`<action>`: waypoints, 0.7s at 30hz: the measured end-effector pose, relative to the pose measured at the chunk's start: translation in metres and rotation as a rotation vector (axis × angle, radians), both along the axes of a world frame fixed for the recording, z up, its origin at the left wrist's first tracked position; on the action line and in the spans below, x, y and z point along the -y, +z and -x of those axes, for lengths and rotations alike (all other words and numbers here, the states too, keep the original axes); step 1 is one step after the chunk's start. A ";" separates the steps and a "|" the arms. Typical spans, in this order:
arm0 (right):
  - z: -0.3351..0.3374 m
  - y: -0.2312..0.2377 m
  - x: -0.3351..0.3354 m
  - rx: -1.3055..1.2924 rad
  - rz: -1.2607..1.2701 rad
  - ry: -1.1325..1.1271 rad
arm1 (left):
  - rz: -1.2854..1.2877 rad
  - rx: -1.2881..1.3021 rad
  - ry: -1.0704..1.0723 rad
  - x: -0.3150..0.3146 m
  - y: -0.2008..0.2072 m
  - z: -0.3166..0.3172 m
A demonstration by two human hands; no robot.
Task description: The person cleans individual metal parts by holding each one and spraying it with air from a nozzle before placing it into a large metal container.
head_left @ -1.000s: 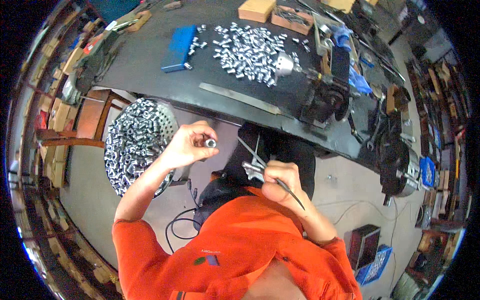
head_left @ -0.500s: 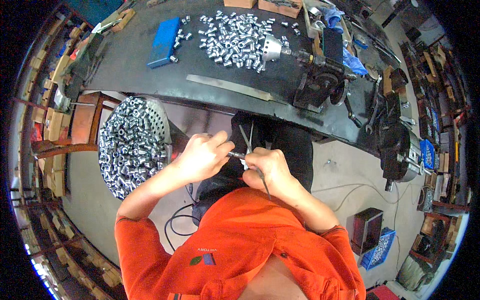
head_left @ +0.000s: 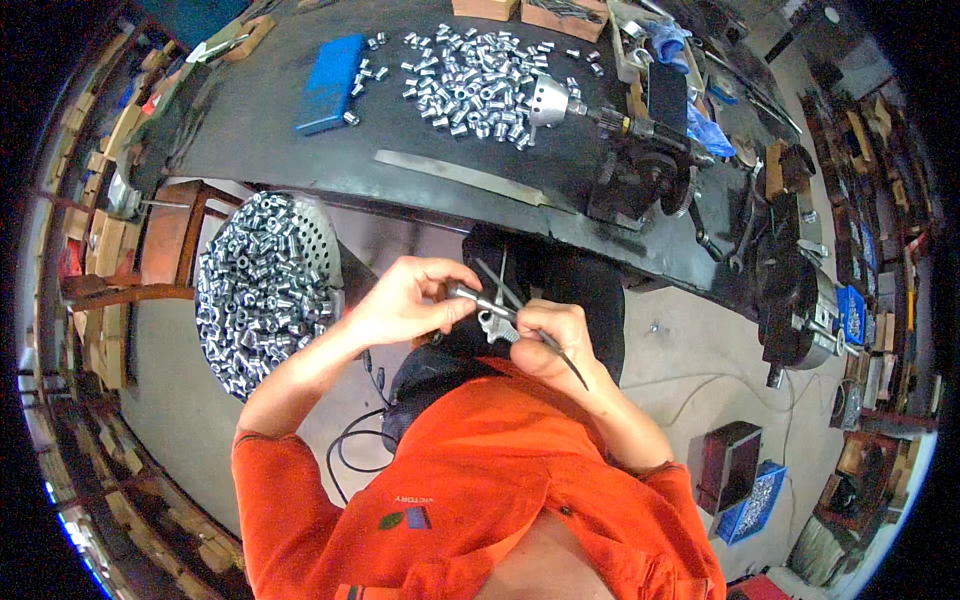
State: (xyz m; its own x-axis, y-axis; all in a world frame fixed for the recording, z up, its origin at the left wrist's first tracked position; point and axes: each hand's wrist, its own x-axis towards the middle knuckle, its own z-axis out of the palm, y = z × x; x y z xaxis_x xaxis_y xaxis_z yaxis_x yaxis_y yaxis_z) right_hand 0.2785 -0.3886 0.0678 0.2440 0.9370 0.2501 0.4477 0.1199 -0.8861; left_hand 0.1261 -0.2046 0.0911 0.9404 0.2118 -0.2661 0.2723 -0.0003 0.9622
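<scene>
Above my lap, my left hand (head_left: 412, 300) is closed in a pinch on the end of a small metal fitting (head_left: 476, 298), a short shiny cylinder. My right hand (head_left: 552, 338) is curled round a long thin dark metal tool (head_left: 572, 366); its tail sticks out past the wrist side, and its exact kind is unclear. The two hands are close together, with the fitting between them pointing toward the right fingers. Slim metal blades and a silvery piece (head_left: 490, 325) show beside the right fingers, partly hidden. A perforated metal basin (head_left: 322, 243) heaped with similar fittings stands to my left.
On the dark workbench (head_left: 250, 140) lie a pile of fittings (head_left: 470, 85), a blue box (head_left: 331, 85) and a flat metal strip (head_left: 460, 175). A hand-cranked chuck device (head_left: 645, 160) is mounted at the right, near wrenches (head_left: 752, 215). A blue crate (head_left: 752, 505) sits on the floor.
My left hand has turned and opened out slightly, showing more of the fitting. My right hand has shifted a little right and down, with the thin tool tilting along.
</scene>
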 end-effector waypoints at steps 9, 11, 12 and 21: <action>0.007 0.033 0.017 -0.018 -0.164 0.170 | -1.178 0.202 0.159 -0.017 -0.020 -0.003; 0.010 0.033 0.015 -0.016 -0.177 0.177 | -1.194 0.221 0.150 -0.016 -0.021 -0.004; 0.011 0.032 0.013 -0.014 -0.178 0.166 | -1.185 0.223 0.140 -0.016 -0.020 -0.004; 0.014 0.014 -0.017 -0.004 -0.091 0.148 | -1.167 0.285 -0.091 0.000 -0.014 -0.014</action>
State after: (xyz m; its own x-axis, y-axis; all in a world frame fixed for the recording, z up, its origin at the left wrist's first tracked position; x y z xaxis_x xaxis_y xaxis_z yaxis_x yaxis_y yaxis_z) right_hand 0.2650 -0.3721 0.0822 0.1064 0.9362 0.3349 0.4157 0.2641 -0.8703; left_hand 0.1398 -0.2043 0.0771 0.9582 0.1161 0.2614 0.0036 -0.9187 0.3950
